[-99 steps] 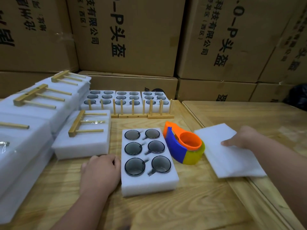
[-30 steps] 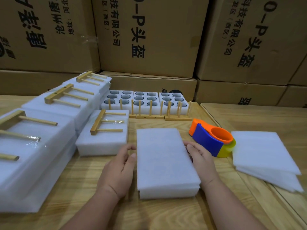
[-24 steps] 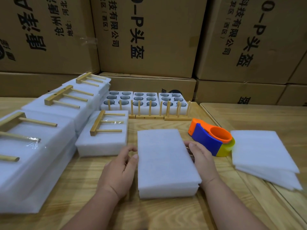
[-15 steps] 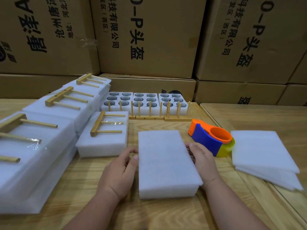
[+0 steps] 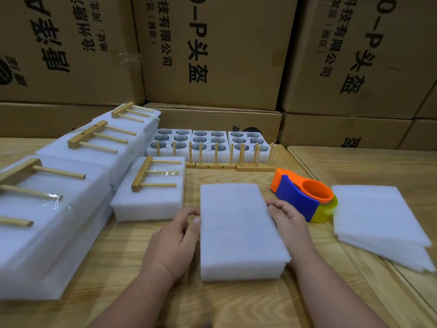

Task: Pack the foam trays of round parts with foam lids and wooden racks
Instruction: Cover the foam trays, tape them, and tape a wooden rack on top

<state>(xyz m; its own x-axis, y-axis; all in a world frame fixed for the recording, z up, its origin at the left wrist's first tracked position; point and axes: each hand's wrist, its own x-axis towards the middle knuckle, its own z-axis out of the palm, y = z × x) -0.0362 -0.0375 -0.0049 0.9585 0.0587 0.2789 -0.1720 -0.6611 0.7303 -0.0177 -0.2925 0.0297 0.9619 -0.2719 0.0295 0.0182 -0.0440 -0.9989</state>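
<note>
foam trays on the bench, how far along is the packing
Done: several white foam packs at left carry taped wooden racks. In hand: left hand and right hand square a white foam lid on the front tray; no rack on it yet. Left: three open trays of round parts behind upright racks.

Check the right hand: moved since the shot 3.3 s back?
Yes. The right hand was on the stack of foam sheets right of the tape dispenser; it now lies left of the dispenser, against the lidded tray.
</note>
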